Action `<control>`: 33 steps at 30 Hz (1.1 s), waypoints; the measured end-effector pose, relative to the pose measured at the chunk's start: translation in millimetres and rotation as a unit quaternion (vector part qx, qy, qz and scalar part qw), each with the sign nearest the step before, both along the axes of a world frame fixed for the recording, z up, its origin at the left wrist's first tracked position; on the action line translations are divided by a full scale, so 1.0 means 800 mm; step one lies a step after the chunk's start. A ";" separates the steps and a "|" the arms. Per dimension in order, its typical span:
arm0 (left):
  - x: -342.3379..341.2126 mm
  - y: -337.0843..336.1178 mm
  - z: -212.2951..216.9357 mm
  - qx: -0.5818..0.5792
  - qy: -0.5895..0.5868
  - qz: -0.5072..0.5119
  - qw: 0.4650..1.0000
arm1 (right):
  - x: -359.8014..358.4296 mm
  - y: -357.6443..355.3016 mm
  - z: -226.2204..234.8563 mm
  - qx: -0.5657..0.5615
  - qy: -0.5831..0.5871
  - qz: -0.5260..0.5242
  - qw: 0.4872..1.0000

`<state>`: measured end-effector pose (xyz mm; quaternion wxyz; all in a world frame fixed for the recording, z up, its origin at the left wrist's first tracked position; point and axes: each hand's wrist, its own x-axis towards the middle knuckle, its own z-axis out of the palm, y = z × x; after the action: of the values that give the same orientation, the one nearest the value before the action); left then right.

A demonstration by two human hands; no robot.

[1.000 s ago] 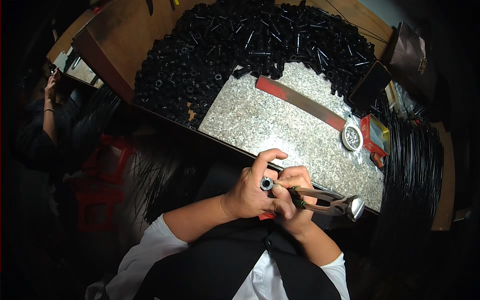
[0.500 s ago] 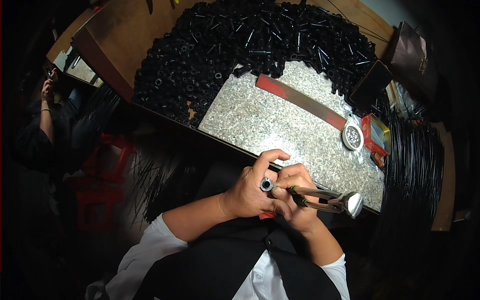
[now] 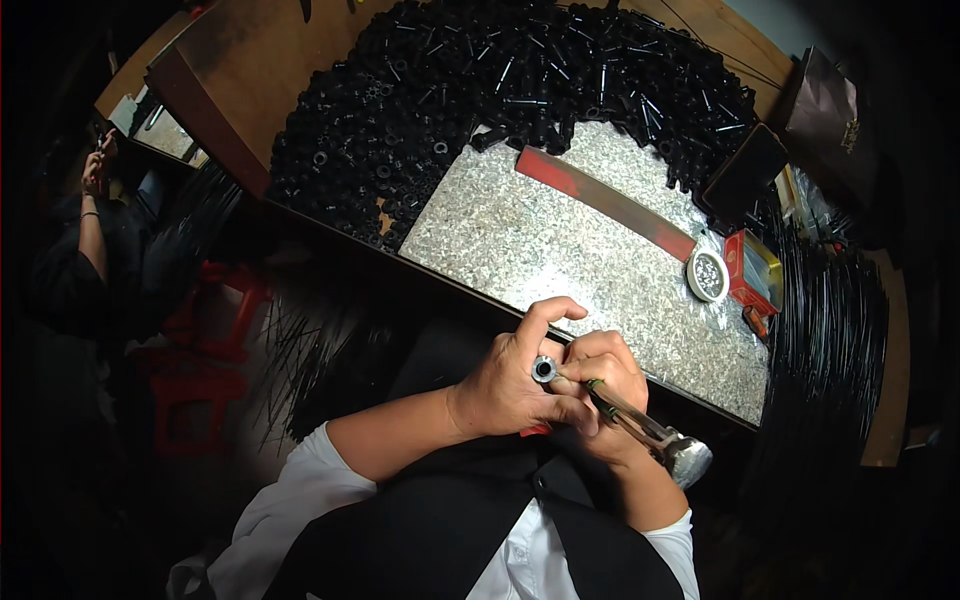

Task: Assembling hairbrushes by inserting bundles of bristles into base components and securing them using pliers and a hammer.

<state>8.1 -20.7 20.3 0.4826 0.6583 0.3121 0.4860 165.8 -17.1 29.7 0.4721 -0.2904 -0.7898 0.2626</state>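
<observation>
Both my hands are close together in front of my body, just off the near edge of the table. My left hand (image 3: pixel 505 385) is closed round a small black hollow cylinder (image 3: pixel 544 369), its round end facing up, with the index finger raised. The rest of the cylinder is hidden by the palm and fingers. My right hand (image 3: pixel 612 385) touches the left one and grips pliers (image 3: pixel 640 425) by brownish handles with green near the fingers. Their broad shiny metal head hangs over my right wrist. A small red thing shows under the left hand; I cannot make out what it is.
A big heap of black cylindrical parts (image 3: pixel 400 110) covers the table's far side. On the speckled tabletop (image 3: pixel 500 230) lie a red-ended flat bar (image 3: pixel 605 205), a white bowl of small shiny pieces (image 3: pixel 708 275) and a red box (image 3: pixel 752 272). Long black strands (image 3: pixel 830 330) hang right. A person works far left.
The pliers' head has swung downward and slightly left, toward my right wrist. Both hands and the cylinder have shifted a little to the right.
</observation>
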 end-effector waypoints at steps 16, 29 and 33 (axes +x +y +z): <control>-0.029 0.023 -0.009 -0.068 -0.061 -0.001 0.996 | 0.040 -0.010 0.038 -0.277 -0.121 -0.031 0.953; -0.020 0.020 0.004 -0.090 -0.007 -0.019 0.996 | 0.068 -0.047 0.051 0.045 -0.407 -0.131 0.903; -0.012 0.014 0.008 -0.109 -0.033 -0.034 0.993 | 0.073 -0.043 0.049 0.125 -0.412 -0.169 0.886</control>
<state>-1.6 -9.2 26.9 0.5775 0.5957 0.3251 0.4539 223.9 -51.1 69.2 0.1733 -0.4404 -0.8785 -0.0653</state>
